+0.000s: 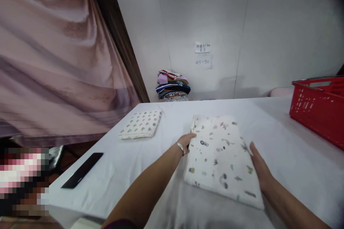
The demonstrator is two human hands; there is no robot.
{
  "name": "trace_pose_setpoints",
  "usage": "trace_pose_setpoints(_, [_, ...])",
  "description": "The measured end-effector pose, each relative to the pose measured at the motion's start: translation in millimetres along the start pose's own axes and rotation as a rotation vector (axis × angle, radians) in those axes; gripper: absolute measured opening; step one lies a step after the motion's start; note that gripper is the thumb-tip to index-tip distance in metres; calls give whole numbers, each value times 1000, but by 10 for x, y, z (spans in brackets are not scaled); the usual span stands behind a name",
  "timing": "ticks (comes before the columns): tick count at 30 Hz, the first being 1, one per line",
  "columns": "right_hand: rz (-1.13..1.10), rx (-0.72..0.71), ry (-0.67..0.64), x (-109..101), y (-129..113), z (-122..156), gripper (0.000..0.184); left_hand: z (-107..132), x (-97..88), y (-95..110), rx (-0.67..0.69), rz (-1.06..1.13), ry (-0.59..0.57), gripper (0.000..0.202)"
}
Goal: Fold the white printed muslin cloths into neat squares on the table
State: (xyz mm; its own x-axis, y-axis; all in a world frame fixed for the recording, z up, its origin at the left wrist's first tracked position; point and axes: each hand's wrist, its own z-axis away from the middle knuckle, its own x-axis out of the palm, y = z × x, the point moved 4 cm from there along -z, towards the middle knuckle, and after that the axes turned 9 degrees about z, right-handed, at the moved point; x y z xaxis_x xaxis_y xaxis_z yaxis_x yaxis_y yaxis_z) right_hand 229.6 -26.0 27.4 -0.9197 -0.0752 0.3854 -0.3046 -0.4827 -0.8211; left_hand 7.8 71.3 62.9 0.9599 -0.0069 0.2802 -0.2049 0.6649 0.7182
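Note:
A folded white cloth [221, 157] printed with small animals, leaves and plants lies at the middle front of the table, blurred along its near edge. My left hand [187, 141] grips its left edge, thumb on the side and the other fingers hidden by the fabric. A silver band circles my left wrist. At the opposite edge, my right hand [259, 166] rests alongside the cloth with its fingers stretched out, seen edge-on. Farther left lies a smaller folded white cloth [142, 124] with rows of grey-green motifs, apart from both hands.
The table [115, 171] has a white cover. On it are a dark flat strip [82, 170] near the left edge and a red plastic basket [319, 109] at right. Behind stands a stack of folded fabrics [173, 86]. A pink curtain [59, 53] hangs at left.

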Motion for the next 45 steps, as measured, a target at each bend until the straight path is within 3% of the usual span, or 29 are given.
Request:
trace_pose_setpoints(2, [6, 68, -16, 36, 134, -26, 76, -147, -163, -261, -44, 8, 31, 28])
trace_pose_setpoints(5, [-37, 151, -12, 48, 251, -37, 67, -206, -284, -444, -35, 31, 5, 34])
trace_pose_setpoints(12, [85, 14, 94, -44, 188, -1, 63, -35, -396, -485, 114, -201, -114, 54])
trace_pose_setpoints(17, [210, 8, 103, -96, 164, -13, 66, 110, -394, -494, 235, -369, -46, 50])
trace_pose_setpoints(23, [579, -102, 142, -130, -190, -14, 63, 248, -158, -434, 428, -566, 37, 47])
trace_pose_setpoints(27, [989, -293, 196, -41, -402, 4, 54, 388, 170, -445, 525, -723, 15, 52])
trace_pose_setpoints(30, [1161, -335, 179, 74, -417, 23, 55, 512, 453, -476, 573, -797, -42, 52])
trace_pose_setpoints(33, [1125, -345, 86, 146, -406, 75, 54, 621, 629, -479, 595, -808, -78, 50])
trace_pose_setpoints(39, [787, -247, -8, 100, -507, 248, 46, 689, 748, -465, 630, -649, -241, 51])
trace_pose_setpoints(42, [706, -259, -160, 178, -543, 304, 49, 654, 823, -519, 577, -565, -304, 53])
trace_pose_setpoints(45, [755, -251, -154, 182, -559, 293, 51, 615, 895, -567, 471, -480, -325, 57])
